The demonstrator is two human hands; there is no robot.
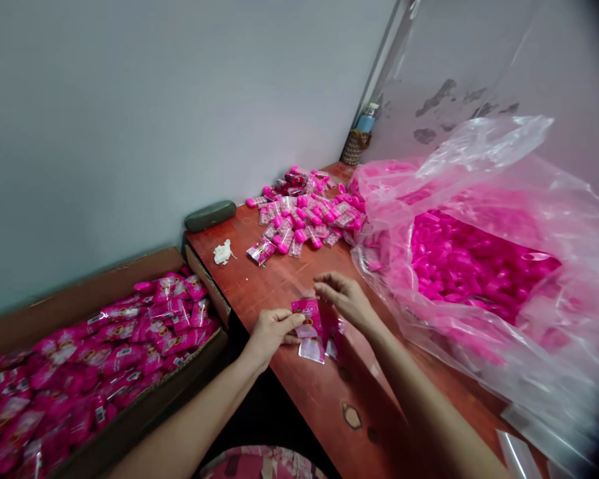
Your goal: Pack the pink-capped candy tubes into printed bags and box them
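The left forearm slants toward two o'clock, the left hand pinching, thumb toward three. The right forearm angles toward ten; the right hand, at the left one's two o'clock, has bent fingers, tips toward nine o'clock

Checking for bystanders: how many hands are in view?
2: the left hand holding a pink packet, and the right hand near the packet's top edge. No others show.
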